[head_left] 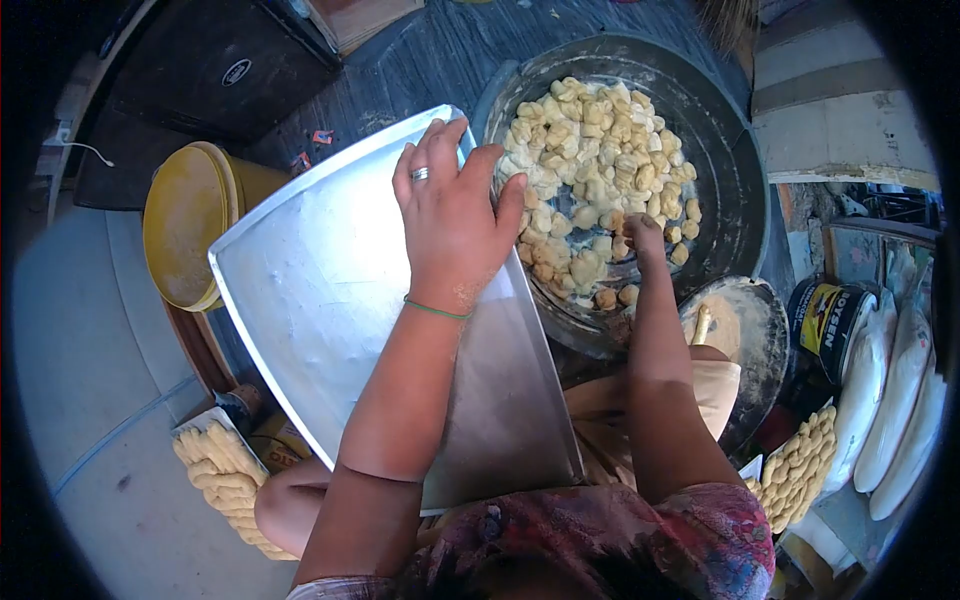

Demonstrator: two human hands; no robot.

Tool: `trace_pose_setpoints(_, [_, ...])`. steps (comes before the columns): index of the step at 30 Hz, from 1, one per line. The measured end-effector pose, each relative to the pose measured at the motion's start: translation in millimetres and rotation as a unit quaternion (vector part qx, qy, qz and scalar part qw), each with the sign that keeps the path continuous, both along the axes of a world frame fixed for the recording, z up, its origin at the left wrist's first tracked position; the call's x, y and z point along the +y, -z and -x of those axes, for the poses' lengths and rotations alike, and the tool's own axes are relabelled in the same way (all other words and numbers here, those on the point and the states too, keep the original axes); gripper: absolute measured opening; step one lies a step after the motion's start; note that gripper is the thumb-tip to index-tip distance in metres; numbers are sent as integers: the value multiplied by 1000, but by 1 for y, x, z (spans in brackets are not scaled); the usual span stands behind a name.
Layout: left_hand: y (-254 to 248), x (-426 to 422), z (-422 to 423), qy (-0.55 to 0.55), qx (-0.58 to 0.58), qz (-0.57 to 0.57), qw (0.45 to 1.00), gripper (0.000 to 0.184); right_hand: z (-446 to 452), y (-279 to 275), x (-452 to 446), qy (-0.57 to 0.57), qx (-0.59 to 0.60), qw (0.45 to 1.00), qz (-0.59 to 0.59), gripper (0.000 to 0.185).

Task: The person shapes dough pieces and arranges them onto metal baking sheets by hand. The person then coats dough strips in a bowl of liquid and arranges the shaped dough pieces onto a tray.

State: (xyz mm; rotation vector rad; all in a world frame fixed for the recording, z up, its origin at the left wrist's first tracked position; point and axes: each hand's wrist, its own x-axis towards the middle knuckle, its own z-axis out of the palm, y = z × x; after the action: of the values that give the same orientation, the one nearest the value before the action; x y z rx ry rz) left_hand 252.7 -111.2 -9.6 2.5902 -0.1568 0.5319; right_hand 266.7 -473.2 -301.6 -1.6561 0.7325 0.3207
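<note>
A silver metal tray [330,290] lies tilted across my lap, its inner face bare. My left hand [455,195], with a ring and a green wrist band, rests over the tray's far right edge, fingers curled on the rim and thumb apart. To the right stands a large dark round basin [715,120] heaped with pale, floured dough pieces [590,150]. My right hand [645,240] is down in the basin at the near side of the heap. Its fingers are closed around a dough piece, partly hidden by the hand.
At left stands a yellow bucket [185,225]. A floury round pan [745,320] with a pale stick sits near my right knee. Trays of shaped dough [225,470] lie at both sides. A paint can [830,325] and filled plastic bags [900,380] stand at right.
</note>
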Motion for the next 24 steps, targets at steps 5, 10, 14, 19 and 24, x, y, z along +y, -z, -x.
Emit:
trace_pose_setpoints(5, [0, -1, 0, 5, 2, 12, 1000, 30, 40, 71, 65, -125, 63, 850, 508, 76])
trace_pose_setpoints(10, [1, 0, 0, 7, -2, 14, 1000, 30, 26, -3, 110, -425, 1, 842, 332, 72])
trace_pose_setpoints(14, [0, -1, 0, 2, -5, -6, 1000, 32, 4, 1, 110, -175, -117, 935, 285, 79])
trace_pose_setpoints(19, [-1, -1, 0, 1, -2, 3, 1000, 32, -1, -35, 188, -378, 107, 830, 396, 99])
trace_pose_setpoints(24, [0, 0, 0, 4, 2, 4, 1000, 33, 21, -26, 168, -449, 34, 789, 417, 70])
